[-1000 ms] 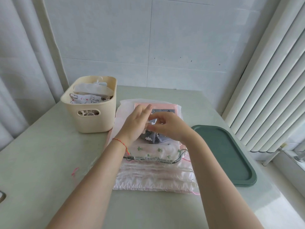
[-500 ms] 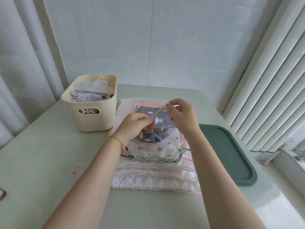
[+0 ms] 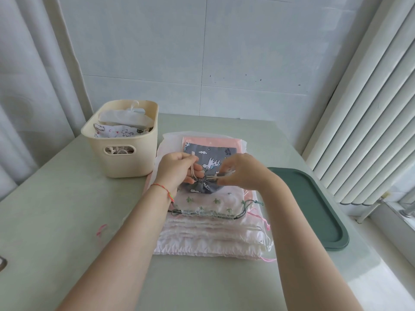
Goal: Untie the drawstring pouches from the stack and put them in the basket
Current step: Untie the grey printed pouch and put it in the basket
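White tiled wall [image 3: 235, 52], pale green table [image 3: 56, 209], curtain [image 3: 27, 86] left, vertical blinds [image 3: 370, 108] right, daylight.

The table [image 3: 56, 221] carries basket [image 3: 125, 140], pouch stack [image 3: 213, 239], green tray [image 3: 314, 209].

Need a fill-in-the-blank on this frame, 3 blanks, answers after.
1. The grey pouch lies on top of the ____ of pouches.
2. The basket stands to the ____ of the stack.
3. The left hand and right hand both pinch the pouch's ____.

Answers: stack; left; cords
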A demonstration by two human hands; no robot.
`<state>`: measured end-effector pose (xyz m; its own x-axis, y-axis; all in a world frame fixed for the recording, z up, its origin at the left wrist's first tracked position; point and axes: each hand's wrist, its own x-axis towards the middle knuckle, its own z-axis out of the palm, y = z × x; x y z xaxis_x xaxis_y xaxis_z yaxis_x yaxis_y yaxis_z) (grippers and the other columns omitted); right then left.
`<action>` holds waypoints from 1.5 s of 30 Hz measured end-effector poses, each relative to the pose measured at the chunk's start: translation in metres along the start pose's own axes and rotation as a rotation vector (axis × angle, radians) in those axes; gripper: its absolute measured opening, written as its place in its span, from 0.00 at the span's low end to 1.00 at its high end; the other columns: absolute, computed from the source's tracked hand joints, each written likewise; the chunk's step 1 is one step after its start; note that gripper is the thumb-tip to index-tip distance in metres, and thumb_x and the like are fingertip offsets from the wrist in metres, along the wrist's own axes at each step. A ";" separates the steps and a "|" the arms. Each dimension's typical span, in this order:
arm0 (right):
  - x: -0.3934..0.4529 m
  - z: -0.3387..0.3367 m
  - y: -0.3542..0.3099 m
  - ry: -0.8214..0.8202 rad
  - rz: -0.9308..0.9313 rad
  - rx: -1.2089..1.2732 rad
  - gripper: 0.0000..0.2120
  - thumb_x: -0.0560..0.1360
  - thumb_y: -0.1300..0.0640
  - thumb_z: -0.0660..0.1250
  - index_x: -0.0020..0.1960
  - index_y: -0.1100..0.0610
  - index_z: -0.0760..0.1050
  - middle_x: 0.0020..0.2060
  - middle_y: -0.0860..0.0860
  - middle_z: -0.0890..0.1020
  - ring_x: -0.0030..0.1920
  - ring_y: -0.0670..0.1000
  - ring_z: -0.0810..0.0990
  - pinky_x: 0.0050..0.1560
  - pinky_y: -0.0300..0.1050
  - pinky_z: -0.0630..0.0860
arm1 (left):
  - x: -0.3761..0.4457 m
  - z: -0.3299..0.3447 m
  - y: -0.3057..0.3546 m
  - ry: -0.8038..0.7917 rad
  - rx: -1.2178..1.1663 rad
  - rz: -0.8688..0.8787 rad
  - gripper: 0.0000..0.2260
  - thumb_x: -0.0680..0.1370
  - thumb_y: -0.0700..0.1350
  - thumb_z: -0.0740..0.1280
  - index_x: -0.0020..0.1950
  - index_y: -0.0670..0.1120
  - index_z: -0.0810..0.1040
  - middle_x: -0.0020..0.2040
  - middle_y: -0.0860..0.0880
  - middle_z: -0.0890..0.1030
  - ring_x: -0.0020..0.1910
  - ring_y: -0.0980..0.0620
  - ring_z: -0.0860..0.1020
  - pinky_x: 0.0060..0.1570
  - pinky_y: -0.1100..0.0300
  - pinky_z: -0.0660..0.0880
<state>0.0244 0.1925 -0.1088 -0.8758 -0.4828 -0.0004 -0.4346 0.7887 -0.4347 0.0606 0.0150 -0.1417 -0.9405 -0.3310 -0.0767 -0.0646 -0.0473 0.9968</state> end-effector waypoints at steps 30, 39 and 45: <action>0.006 0.010 -0.016 0.200 -0.081 0.344 0.10 0.73 0.65 0.66 0.48 0.51 0.78 0.39 0.45 0.80 0.38 0.44 0.77 0.37 0.27 0.70 | -0.010 0.002 0.010 -0.202 0.235 0.103 0.11 0.78 0.44 0.68 0.37 0.41 0.82 0.35 0.47 0.83 0.34 0.55 0.76 0.32 0.67 0.70; 0.001 0.000 -0.018 0.246 -0.021 0.211 0.11 0.76 0.65 0.61 0.45 0.58 0.82 0.30 0.46 0.74 0.28 0.44 0.68 0.26 0.28 0.65 | -0.003 -0.003 0.004 -0.120 0.207 0.181 0.10 0.78 0.42 0.68 0.39 0.41 0.85 0.38 0.45 0.85 0.38 0.54 0.77 0.45 0.59 0.75; -0.002 0.004 -0.024 0.131 -0.030 0.250 0.09 0.75 0.53 0.69 0.43 0.59 0.81 0.33 0.49 0.80 0.31 0.43 0.72 0.31 0.33 0.68 | -0.002 -0.002 0.006 -0.106 0.076 -0.002 0.07 0.78 0.43 0.68 0.47 0.41 0.84 0.40 0.45 0.82 0.36 0.54 0.78 0.28 0.68 0.66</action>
<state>0.0372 0.1727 -0.1018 -0.8902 -0.4379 0.1254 -0.4095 0.6487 -0.6415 0.0632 0.0134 -0.1357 -0.9700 -0.2296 -0.0800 -0.0880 0.0249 0.9958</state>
